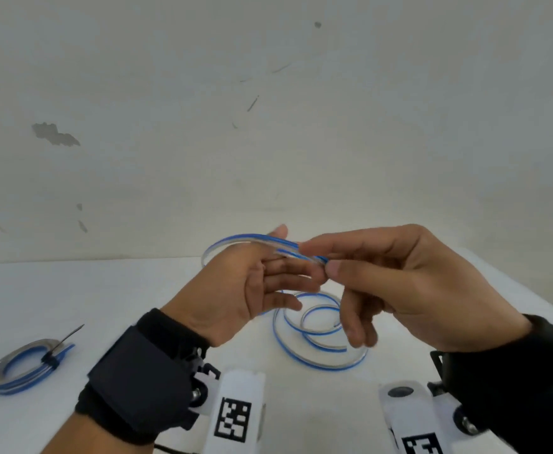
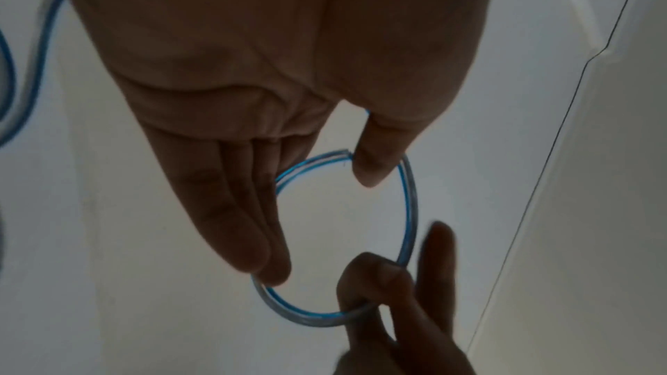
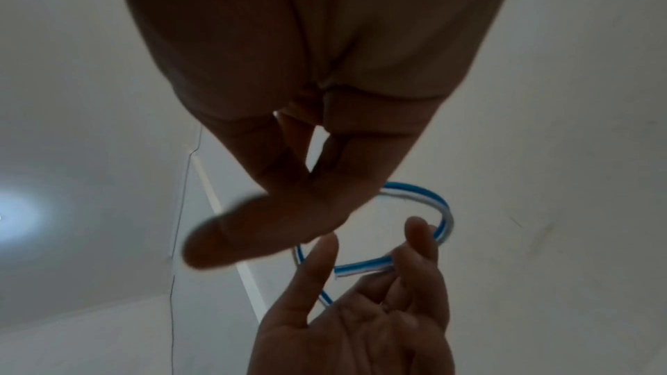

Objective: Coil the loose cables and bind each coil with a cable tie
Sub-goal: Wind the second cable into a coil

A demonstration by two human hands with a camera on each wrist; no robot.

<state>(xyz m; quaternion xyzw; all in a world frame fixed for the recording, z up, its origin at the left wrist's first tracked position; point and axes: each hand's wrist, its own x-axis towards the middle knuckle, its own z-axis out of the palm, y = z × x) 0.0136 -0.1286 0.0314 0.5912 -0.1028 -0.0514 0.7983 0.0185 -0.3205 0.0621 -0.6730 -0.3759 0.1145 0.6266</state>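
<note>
A flat blue-and-clear cable (image 1: 236, 239) runs in one loop round my left hand (image 1: 278, 270), held above the white table (image 1: 105, 299). That hand's fingers (image 2: 234, 210) are straight inside the loop (image 2: 409, 196), and its thumb touches the cable's cut end. Thumb and forefinger of my right hand (image 1: 324, 262) pinch the loop (image 2: 375, 295) just beyond the left fingertips. In the right wrist view the loop (image 3: 433, 198) arcs behind both hands. The remaining cable (image 1: 317, 352) lies in loose curls on the table under the hands.
A finished blue coil (image 1: 19, 371) lies at the table's left, bound by a black cable tie (image 1: 50, 358) with its tail sticking up. A scuffed pale wall (image 1: 268, 126) rises close behind the table. The table's right edge runs diagonally past my right wrist.
</note>
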